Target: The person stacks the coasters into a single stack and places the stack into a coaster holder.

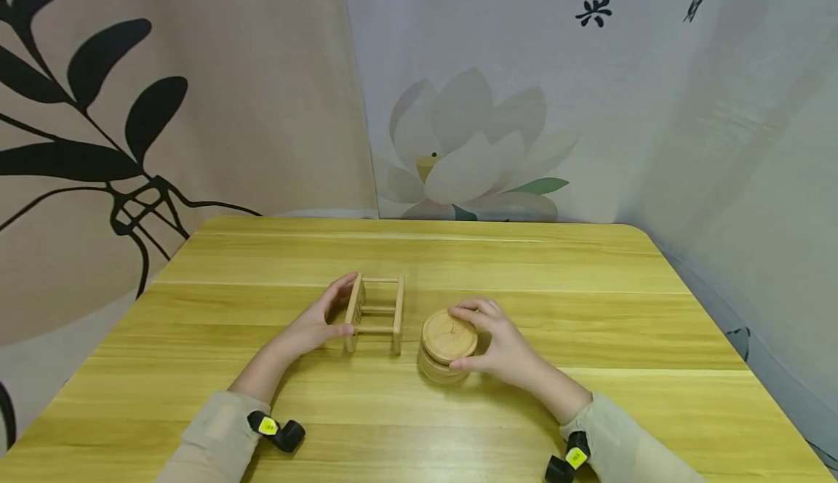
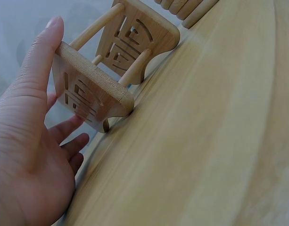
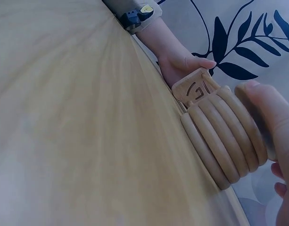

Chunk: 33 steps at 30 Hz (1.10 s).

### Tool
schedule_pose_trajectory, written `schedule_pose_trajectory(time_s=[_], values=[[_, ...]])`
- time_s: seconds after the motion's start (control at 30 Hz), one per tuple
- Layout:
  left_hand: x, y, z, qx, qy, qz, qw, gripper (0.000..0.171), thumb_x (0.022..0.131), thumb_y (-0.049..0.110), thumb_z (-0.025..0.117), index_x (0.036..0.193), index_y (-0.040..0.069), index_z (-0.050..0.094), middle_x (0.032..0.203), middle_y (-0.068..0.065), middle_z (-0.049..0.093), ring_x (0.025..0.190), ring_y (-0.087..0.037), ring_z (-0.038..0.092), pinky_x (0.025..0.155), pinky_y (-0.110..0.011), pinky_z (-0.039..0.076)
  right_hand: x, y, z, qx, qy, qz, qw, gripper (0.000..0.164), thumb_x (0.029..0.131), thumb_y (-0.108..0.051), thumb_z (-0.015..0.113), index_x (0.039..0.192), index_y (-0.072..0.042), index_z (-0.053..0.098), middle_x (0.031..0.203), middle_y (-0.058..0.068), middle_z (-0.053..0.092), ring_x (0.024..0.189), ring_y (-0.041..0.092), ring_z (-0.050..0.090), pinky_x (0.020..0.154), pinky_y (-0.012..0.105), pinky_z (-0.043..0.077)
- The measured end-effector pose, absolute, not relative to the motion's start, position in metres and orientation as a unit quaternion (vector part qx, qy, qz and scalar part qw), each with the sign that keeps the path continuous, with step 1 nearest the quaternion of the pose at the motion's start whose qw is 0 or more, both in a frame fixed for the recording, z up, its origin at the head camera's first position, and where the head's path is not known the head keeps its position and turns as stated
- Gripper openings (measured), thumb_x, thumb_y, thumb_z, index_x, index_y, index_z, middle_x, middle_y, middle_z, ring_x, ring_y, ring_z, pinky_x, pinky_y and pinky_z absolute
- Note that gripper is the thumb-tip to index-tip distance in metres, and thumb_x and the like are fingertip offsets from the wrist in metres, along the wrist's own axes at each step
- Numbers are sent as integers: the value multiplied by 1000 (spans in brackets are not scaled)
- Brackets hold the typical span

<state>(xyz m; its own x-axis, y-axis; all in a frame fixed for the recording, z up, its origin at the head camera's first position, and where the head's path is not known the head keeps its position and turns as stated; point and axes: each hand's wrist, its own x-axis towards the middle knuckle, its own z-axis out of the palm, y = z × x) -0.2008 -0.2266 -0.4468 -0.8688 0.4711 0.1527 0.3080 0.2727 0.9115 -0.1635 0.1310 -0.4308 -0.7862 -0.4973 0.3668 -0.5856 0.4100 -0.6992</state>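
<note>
One rack (image 1: pixel 398 314) separates left hand (image 1: pixel 318 323) from discs (image 1: pixel 447 339).

Head view: bright, even; direction of light I can't tell. Pale glare on the near surface (image 1: pixel 471 448), soft shadows below my hands (image 1: pixel 500 348). Left wrist: cooler, backdrop (image 2: pixel 17 33) blurred. Right wrist: dimmest, bluish, hazy, my surface's grain smeared.

Rack (image 1: pixel 377 310) and discs (image 1: pixel 449 339) are tan, table (image 1: pixel 393 436) streaky yellow.

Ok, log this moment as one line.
left hand: holds wooden rack by left panel | right hand: holds top disc of round wooden stack | rack left of stack
</note>
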Motion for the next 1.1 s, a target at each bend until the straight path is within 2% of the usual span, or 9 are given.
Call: schedule_pose_trajectory(time_s=[0.3,0.53,0.77,0.97,1.1], values=[[-199,-225,-444,241,795,552,75,86,87,11,71,154,15,16,149,-19,28,136,-43,23,104,-68,9,-163,131,-435,328,-839,432,50,78,67,-37,87,133,-10,57,131,-3,49,123,20,40,99,54,36],[-198,-224,-442,239,793,555,75,86,86,13,72,154,23,19,149,-20,29,135,-44,23,104,-68,9,-161,131,-434,332,-837,433,43,78,67,-34,88,133,-6,57,131,-2,49,123,21,40,99,54,36],[-198,-223,-443,234,798,550,73,86,87,7,70,154,17,17,149,-20,28,136,-44,22,104,-68,8,-161,130,-435,333,-836,434,39,78,67,-35,88,133,-8,57,131,-3,49,123,21,40,99,54,36],[-199,-224,-444,245,790,557,72,87,86,10,72,154,14,17,149,-20,29,135,-44,23,104,-69,8,-161,130,-436,334,-837,432,41,79,67,-37,87,133,-7,56,131,-3,49,123,21,40,99,55,36],[-200,-226,-445,252,786,560,71,88,85,15,74,154,16,17,148,-20,29,134,-44,24,103,-69,9,-162,130,-437,333,-837,433,37,80,68,-38,87,134,-8,55,132,-3,48,124,21,38,99,55,36]])
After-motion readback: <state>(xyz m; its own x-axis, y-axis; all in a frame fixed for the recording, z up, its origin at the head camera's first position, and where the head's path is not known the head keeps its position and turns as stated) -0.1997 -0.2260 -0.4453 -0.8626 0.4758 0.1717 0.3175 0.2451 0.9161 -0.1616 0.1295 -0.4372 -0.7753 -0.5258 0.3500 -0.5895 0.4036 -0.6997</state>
